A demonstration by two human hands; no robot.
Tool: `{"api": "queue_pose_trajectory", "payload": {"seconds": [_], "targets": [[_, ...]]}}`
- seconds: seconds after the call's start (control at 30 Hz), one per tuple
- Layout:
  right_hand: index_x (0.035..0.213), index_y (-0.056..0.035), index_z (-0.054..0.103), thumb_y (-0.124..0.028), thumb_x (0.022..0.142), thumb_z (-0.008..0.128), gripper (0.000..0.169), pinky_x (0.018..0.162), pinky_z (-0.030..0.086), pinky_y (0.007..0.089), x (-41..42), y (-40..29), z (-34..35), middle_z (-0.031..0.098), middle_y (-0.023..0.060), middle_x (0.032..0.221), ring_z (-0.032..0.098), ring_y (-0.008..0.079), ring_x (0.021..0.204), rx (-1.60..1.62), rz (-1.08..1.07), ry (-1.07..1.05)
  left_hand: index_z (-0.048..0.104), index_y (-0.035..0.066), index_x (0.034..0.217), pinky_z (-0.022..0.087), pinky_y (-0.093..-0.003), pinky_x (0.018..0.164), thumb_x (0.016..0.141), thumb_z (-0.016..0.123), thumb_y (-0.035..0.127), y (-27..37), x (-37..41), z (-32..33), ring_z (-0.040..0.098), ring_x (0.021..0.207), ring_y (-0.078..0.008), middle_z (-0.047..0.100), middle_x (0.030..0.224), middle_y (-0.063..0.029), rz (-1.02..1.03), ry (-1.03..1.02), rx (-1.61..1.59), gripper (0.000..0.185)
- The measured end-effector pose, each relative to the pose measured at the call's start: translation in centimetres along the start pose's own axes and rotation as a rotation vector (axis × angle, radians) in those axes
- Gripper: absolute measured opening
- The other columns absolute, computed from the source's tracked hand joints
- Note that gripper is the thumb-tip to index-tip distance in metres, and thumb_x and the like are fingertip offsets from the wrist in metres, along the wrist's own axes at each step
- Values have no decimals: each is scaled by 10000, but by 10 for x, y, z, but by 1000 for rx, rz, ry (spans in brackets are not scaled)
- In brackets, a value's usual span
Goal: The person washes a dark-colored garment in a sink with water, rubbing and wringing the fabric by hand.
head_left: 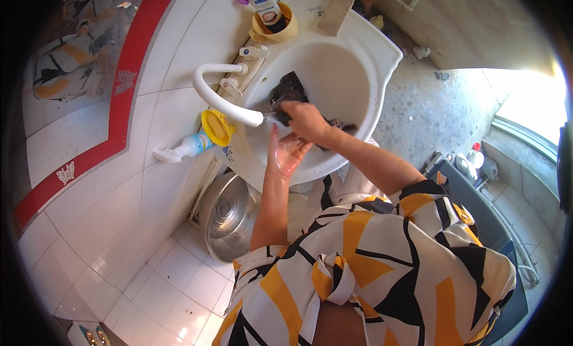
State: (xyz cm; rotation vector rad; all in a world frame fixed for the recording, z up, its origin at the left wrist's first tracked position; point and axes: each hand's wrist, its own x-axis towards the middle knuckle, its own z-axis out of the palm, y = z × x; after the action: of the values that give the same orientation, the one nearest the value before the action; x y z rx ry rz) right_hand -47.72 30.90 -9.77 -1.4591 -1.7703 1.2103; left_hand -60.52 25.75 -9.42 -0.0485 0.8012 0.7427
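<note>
A white ceramic washbasin (344, 73) stands before me, with a dark wet cloth (291, 88) in its bowl. My right hand (304, 122), coming from the right, grips a bunched part of the dark cloth under the white curved faucet spout (228, 108). Water runs from the spout's tip. Just below, my left hand (288, 155) is wet, palm up with the fingers apart, and holds nothing visible. More dark cloth (342, 125) lies at the bowl's right side, partly hidden by my right forearm.
On the basin's rim are a yellow cup (286, 26) with a tube (264, 8), a brown block (335, 14) and a yellow soap dish (217, 127). A spray bottle (192, 145) is beside the dish. A metal basin (226, 216) stands below left. A red-framed mirror (118, 122) hangs at left.
</note>
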Motion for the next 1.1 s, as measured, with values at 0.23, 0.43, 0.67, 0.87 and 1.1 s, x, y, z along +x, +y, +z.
{"api": "queue_pose_trajectory", "payload": {"seconds": [0.23, 0.43, 0.67, 0.87, 1.1], "targets": [[765, -42, 538, -309, 659, 637, 304, 613, 502, 381, -55, -94, 3, 575, 112, 726, 599, 295, 712, -21, -327, -10, 520, 97, 1057, 426, -346, 872, 908, 418, 385, 24, 35, -52, 515, 998, -208, 535, 1044, -79, 59, -369, -394, 340], [699, -62, 537, -409, 775, 545, 355, 581, 491, 400, 21, -37, 11, 585, 142, 644, 603, 280, 609, -137, 552, 310, 541, 115, 995, 452, -338, 819, 915, 391, 284, 11, 48, 11, 539, 925, -196, 564, 968, -73, 255, 353, -57, 239], [674, -26, 567, -375, 772, 568, 362, 585, 499, 431, -16, -25, 31, 605, 196, 657, 615, 346, 625, 83, 268, 206, 549, 65, 1006, 493, -334, 739, 878, 432, 240, 18, 50, -20, 579, 871, -201, 574, 969, -73, 374, 71, 147, 246], [1052, -64, 599, -430, 853, 482, 433, 822, 458, 386, -11, 88, 37, 628, 193, 915, 612, 275, 881, 984, 631, -328, 540, -15, 1054, 517, -297, 700, 781, 517, 34, 28, 11, 27, 612, 792, -169, 605, 919, -89, 308, 537, 443, 278], [1343, -132, 322, -536, 821, 502, 684, 956, 375, 459, 18, 89, 16, 499, 139, 1230, 520, 286, 1067, 1697, 729, -175, 538, -11, 1072, 457, -277, 786, 714, 592, 13, 48, -22, 37, 571, 831, -140, 610, 927, -57, 162, 254, 736, 363]]}}
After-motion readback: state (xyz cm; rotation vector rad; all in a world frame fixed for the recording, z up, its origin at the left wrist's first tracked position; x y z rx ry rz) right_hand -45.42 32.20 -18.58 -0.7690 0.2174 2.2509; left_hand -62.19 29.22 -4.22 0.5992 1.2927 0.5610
